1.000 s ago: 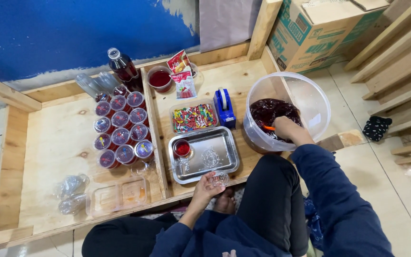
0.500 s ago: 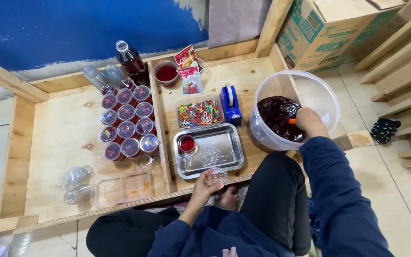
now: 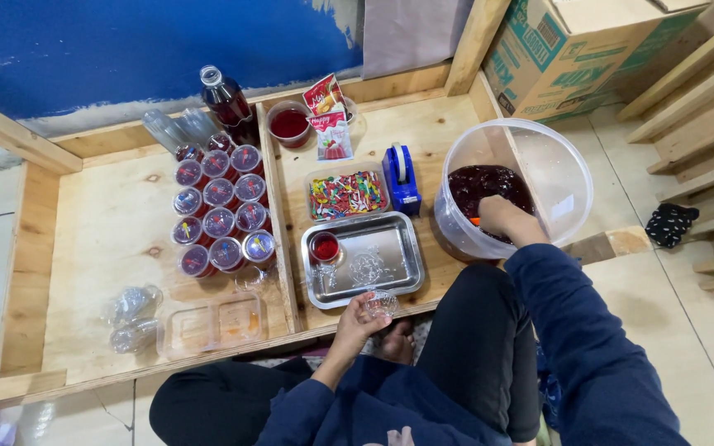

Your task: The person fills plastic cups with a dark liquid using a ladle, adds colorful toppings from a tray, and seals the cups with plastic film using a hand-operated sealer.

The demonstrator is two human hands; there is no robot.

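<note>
My right hand (image 3: 502, 219) reaches down into a large clear plastic tub (image 3: 559, 177) of dark red jelly (image 3: 477, 183); it is closed on something orange that is mostly hidden. A small clear empty cup (image 3: 380, 303) is held in my left hand (image 3: 359, 320) at the near edge of a metal tray (image 3: 382, 252). One cup filled with red jelly (image 3: 325, 246) stands on the tray's left side.
Several sealed red jelly cups (image 3: 218, 219) stand in rows on the wooden platform (image 3: 101, 239). Behind the tray lie a box of coloured sprinkles (image 3: 347, 194), a blue tape dispenser (image 3: 401, 177), a red syrup bottle (image 3: 225, 99), a red bowl (image 3: 289, 124), sachets (image 3: 328, 124). Cardboard box (image 3: 564, 49) at right.
My right hand has stayed in the tub, shifting slightly in the jelly. The left hand keeps the empty cup by the tray. The camera has shifted a little.
</note>
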